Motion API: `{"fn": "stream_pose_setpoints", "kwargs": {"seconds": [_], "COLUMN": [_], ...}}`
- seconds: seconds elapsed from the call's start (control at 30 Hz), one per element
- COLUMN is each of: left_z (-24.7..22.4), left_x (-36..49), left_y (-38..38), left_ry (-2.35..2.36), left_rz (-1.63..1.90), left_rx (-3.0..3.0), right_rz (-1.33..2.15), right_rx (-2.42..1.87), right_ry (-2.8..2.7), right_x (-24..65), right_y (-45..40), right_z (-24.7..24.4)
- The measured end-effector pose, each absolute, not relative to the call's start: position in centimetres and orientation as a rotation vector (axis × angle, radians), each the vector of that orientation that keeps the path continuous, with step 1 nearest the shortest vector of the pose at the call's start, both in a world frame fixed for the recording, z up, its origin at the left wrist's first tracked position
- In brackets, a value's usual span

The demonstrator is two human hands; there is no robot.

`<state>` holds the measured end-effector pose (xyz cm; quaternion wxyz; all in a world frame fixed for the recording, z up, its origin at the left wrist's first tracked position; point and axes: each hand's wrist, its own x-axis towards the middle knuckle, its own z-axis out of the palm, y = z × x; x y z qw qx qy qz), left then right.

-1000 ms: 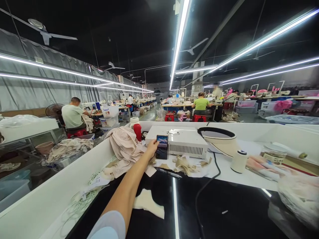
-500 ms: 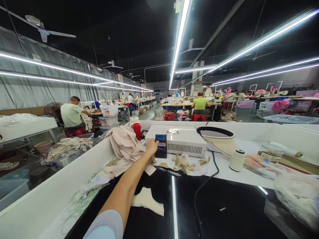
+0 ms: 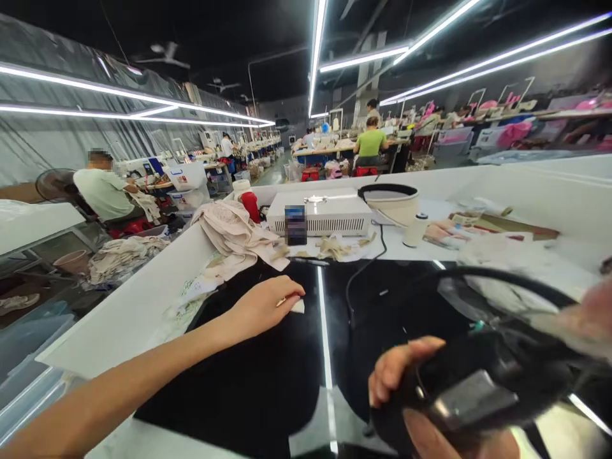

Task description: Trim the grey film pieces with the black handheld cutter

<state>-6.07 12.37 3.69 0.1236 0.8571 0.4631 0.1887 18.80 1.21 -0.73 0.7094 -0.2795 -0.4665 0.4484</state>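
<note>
My left hand (image 3: 268,305) rests over the black tabletop (image 3: 248,389), fingers pinched on a small white fabric piece (image 3: 298,306) that is mostly hidden beneath them. At the lower right, my right hand (image 3: 399,370) is wrapped round a large black object (image 3: 463,389) with a curved black band above it. Motion blurs this object, and what it is cannot be told. Behind my left hand, a phone (image 3: 296,226) stands upright against a white vented box (image 3: 329,213).
Beige fabric (image 3: 234,233) is heaped at the left. Scraps (image 3: 337,247), a visor (image 3: 394,205), a white bottle (image 3: 415,231) and a black cable (image 3: 362,271) lie behind the black surface. A blurred pinkish shape (image 3: 590,319) shows at the right edge. People sit farther off.
My left hand has left the phone and come back toward me to the fabric piece. My right hand has come into view with the black object. The view has tilted down.
</note>
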Motion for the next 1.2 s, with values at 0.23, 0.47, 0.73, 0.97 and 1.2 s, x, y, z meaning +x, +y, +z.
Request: {"fn": "stream_pose_setpoints", "kwargs": {"seconds": [0.23,0.47,0.73,0.97,1.2], "left_z": [-0.4,-2.7,-2.4,-3.2,-3.3], "left_x": [-4.0,-3.0,-5.0,-4.6,-3.2], "left_y": [2.8,2.3,5.6,5.1,6.8], "left_ry": [1.145,1.092,1.033,0.991,0.876], "left_rz": [0.389,0.399,0.374,0.399,0.520], "left_rx": [2.543,2.717,2.881,2.869,2.804], "right_rz": [0.920,0.852,0.880,0.894,0.906], "right_rx": [-0.601,-0.649,-0.644,-0.626,-0.592], "right_ry": [-1.077,-1.054,-1.084,-1.087,-1.073], "right_x": [18.9,19.5,18.9,18.6,17.6], "right_y": [0.9,1.0,0.9,1.0,1.7], "right_z": [2.8,2.6,2.3,2.2,2.1]}}
